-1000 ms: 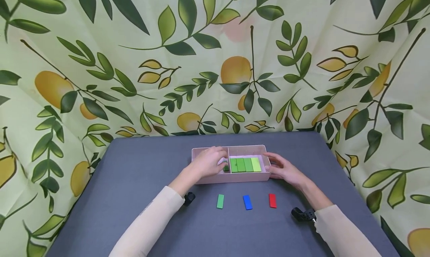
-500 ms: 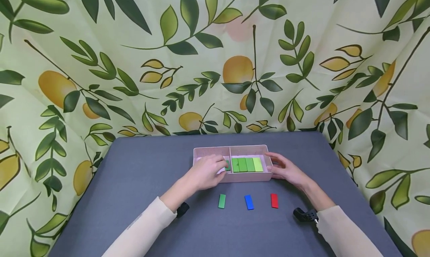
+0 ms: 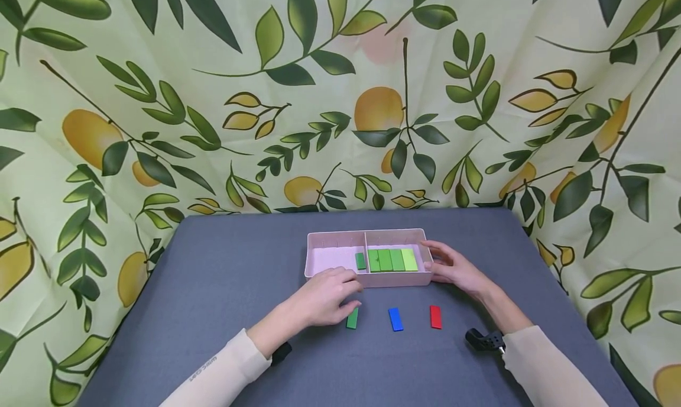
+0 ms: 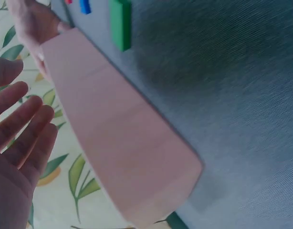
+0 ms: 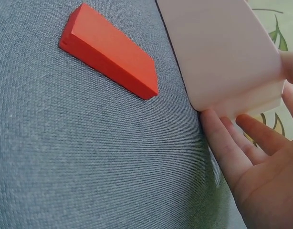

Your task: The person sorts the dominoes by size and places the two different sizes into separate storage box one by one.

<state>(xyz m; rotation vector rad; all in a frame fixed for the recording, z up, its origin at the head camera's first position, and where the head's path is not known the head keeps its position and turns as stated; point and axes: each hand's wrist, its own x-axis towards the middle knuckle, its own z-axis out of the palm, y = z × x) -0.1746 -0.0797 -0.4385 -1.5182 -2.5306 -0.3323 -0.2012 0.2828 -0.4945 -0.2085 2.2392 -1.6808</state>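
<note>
A pink box with two compartments stands at the table's middle. My left hand is over the table at its front side, with fingers spread and holding nothing. Just beyond the thumb lies a green block, partly hidden by it in the head view. At the box's right end is my right hand, thumb at the front corner and fingers along the end wall. Inside the right compartment, several green blocks sit in a row, the rightmost lighter. One darker green block stands in the left compartment against the divider.
A blue block and a red block lie on the grey-blue table in front of the box, in line with the loose green one. A leaf-patterned cloth hangs behind and at both sides.
My left hand has come out of the left compartment and toward me, down to the loose green block. The dark green block stays by the divider. My right hand has kept its place.
</note>
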